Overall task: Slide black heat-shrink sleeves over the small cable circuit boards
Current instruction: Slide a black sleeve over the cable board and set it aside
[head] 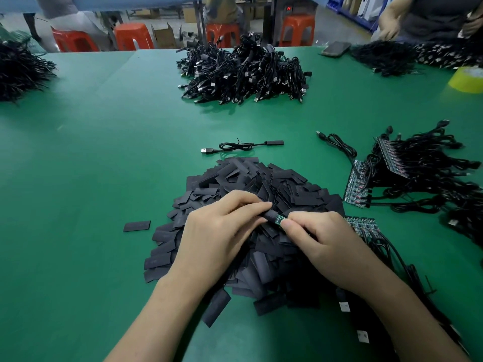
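A heap of flat black heat-shrink sleeves (261, 184) lies on the green table in front of me. Above it my left hand (222, 231) pinches one black sleeve (270, 215) by its end. My right hand (321, 241) pinches a small green circuit board (279, 220); the board's left end sits inside the sleeve's mouth and its right part still shows. The board's cable runs off under my right hand. A row of joined boards (362, 226) lies just right of my right hand.
A finished cable (240, 146) lies beyond the heap. Bundles of cables with board strips (407, 173) sit at the right, a big cable pile (243, 71) at the back centre, another pile (21, 71) at far left. A yellow tape roll (467, 79) and another person's hands (390, 24) are at the back right.
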Demonstrator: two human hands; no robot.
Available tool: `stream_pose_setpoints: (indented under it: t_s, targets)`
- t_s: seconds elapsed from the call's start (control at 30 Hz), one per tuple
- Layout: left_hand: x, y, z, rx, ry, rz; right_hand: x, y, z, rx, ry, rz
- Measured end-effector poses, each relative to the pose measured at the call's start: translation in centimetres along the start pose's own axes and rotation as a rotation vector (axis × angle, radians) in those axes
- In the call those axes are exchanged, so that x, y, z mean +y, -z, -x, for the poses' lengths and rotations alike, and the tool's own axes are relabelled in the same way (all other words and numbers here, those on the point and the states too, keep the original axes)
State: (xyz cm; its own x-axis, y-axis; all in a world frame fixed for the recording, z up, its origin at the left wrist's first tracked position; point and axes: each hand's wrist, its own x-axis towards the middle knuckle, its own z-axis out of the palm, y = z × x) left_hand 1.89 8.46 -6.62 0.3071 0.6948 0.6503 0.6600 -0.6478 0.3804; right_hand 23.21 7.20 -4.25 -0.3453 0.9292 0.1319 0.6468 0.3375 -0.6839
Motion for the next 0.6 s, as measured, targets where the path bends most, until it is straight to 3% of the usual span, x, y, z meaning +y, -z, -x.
stream_pose_setpoints:
  t_s: [0.27, 0.6]
  targets:
    - [0.4, -0.12, -0.19, -0.055, -0.062, 0.065, 0.48, -0.14, 0.04, -0.007, 0.019, -0.044]
    - [0.06, -0.19, -0.25, 0.022, 0.144, 0.215, 0.25, 0.56, -0.13, 0.053, -0.037, -0.304]
